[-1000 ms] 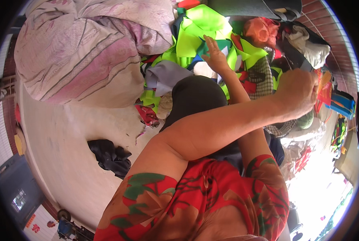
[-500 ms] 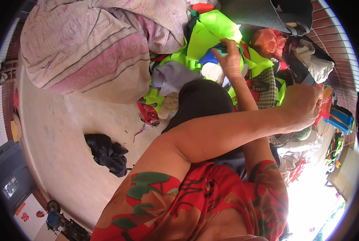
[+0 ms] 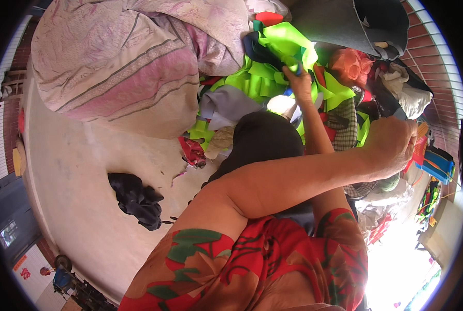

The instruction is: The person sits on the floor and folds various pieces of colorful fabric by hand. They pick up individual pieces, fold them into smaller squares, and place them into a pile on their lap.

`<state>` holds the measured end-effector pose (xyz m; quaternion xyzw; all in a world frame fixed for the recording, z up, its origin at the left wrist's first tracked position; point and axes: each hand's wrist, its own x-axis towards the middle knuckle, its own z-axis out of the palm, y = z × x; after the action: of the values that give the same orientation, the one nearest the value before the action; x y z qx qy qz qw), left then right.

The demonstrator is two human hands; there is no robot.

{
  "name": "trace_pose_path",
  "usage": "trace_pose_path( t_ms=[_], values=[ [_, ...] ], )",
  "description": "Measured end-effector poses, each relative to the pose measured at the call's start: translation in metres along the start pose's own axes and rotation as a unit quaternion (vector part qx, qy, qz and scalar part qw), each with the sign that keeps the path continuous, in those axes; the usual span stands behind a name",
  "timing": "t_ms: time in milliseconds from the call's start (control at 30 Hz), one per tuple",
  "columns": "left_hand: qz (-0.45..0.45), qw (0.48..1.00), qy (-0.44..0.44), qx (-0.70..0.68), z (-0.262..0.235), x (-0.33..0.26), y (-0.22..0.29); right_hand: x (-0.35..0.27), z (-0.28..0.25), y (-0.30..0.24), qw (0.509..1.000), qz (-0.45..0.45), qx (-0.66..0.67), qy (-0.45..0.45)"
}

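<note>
Meanwhile, the right hand point(image 3: 300, 83) gripped bright green cloth point(image 3: 273, 72) atop the clothes pile point(image 3: 345, 103); the left hand point(image 3: 392, 142) stayed clenched, contents unclear.

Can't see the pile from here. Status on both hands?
Left hand fisted at the clothes heap's right side, grip contents hidden. Right hand reaching into the neon green fabric. Left forearm crosses over the right; black garment lies between.

The left forearm point(image 3: 304, 179) crosses the view and hides part of the dark garment point(image 3: 265, 140) beneath it. The left hand point(image 3: 392, 142) at three o'clock is fisted; what it grips cannot be told. The right hand point(image 3: 300, 83) at one o'clock has its fingertips buried in green cloth point(image 3: 273, 57). The lower right is blown out white.
</note>
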<state>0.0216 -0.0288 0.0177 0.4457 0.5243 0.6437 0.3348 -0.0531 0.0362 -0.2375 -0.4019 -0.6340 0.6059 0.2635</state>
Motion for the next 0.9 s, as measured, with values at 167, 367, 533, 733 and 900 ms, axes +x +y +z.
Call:
trace_pose_path(
  t_ms=[167,367,533,733,900],
  values=[
    [0.004,0.999,0.02,-0.04,-0.007,0.002,0.004,-0.018,-0.055,-0.044,0.926,0.069,0.372,-0.005],
    [0.039,0.998,0.032,-0.024,-0.009,0.007,-0.007,-0.046,-0.077,-0.076,0.813,0.024,0.58,-0.048],
    [0.047,0.998,0.024,-0.024,-0.009,0.01,-0.012,-0.068,-0.09,-0.108,0.843,-0.027,0.535,0.056],
    [0.052,0.995,0.081,0.033,-0.016,0.023,-0.016,-0.093,-0.137,-0.131,0.846,-0.064,0.527,0.06],
    [0.063,0.989,0.096,0.094,-0.022,0.033,-0.026,-0.129,-0.157,-0.16,0.831,-0.059,0.544,0.101]
  ],
)
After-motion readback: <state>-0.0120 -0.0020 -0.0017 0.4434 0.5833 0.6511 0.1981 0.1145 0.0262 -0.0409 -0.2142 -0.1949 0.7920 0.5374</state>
